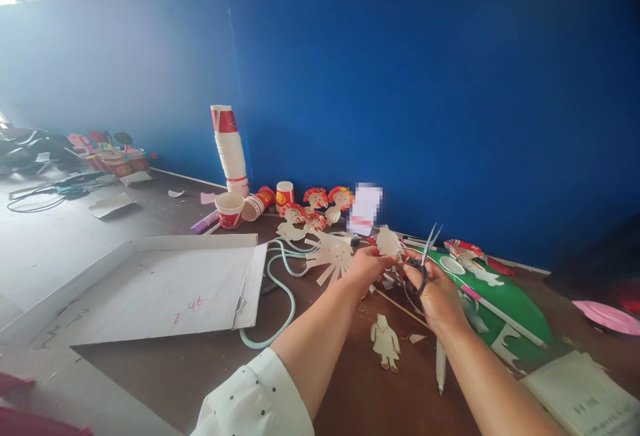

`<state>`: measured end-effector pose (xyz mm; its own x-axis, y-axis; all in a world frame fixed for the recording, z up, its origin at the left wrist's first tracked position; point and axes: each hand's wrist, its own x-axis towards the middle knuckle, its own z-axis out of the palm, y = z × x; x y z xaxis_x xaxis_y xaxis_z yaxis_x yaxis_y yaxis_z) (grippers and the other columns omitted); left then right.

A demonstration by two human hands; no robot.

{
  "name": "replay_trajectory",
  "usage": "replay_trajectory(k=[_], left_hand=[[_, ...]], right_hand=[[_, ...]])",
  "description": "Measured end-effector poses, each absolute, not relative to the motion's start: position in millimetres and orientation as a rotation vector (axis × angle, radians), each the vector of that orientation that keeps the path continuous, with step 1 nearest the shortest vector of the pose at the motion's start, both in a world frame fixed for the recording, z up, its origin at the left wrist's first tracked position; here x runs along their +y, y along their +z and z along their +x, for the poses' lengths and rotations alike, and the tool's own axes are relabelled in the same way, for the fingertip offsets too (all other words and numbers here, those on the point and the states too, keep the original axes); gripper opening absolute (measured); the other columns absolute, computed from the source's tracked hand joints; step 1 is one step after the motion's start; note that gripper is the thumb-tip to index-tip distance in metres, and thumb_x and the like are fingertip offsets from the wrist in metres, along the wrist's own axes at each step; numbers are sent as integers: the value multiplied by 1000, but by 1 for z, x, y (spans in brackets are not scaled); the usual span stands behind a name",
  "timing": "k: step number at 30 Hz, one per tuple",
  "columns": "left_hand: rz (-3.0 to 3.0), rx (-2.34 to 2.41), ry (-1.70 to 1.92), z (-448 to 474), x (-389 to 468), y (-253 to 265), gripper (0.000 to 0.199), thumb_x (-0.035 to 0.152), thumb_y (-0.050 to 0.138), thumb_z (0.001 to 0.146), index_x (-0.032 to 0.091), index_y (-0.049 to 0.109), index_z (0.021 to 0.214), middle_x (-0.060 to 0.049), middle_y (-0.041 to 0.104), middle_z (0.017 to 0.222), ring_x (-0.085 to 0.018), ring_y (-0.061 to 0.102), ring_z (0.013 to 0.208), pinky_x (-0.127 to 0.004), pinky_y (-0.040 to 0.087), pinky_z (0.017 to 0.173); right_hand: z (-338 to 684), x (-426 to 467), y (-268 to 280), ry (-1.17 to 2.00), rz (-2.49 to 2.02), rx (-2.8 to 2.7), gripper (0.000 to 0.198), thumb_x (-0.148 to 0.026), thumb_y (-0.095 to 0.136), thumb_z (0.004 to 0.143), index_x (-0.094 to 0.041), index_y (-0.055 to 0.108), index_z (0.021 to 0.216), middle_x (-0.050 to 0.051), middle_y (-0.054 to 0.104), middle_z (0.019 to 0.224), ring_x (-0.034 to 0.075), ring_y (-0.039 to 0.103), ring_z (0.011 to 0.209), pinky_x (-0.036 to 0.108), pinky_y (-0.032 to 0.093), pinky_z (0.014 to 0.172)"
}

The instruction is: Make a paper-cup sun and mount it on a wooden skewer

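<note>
Gripping cutout [389,241] in left hand [371,266], scissors [425,257] in right hand [439,295]. Cannot fully see loops [423,281] behind fingers; cannot read pixelated card [366,209].

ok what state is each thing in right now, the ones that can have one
Scissors: in the right hand, blades slightly parted
Pale cut-out: held by the left hand
Fringed paper: edge cut into strips
Paper figure: cut out, lying flat
Cup stack: nested
Front cup: upright, uncovered
White tray: open, marked inside
</note>
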<state>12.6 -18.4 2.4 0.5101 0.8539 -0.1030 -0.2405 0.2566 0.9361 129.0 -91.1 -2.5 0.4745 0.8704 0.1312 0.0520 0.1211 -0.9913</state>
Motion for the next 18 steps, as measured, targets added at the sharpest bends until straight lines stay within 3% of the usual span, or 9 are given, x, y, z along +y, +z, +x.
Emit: replay_trajectory(k=[10, 18], left_hand=[[1002, 683, 816, 14, -16, -1, 30, 34, 77, 61, 12, 57, 63, 1, 51, 55, -5, 41, 46, -21, 33, 47], [965, 643, 764, 10, -15, 2, 32, 32, 81, 55, 11, 61, 69, 0, 54, 61, -7, 49, 53, -20, 39, 52]], right_hand=[[130, -91, -4, 737, -1325, -886, 55, -37, 74, 67, -24, 60, 119, 0, 68, 79, 13, 57, 60, 24, 43, 54], [133, -89, -6, 674, -1377, -929, 57, -44, 70, 70, -23, 58, 121, 2, 69, 82, 18, 61, 67, 28, 46, 58]])
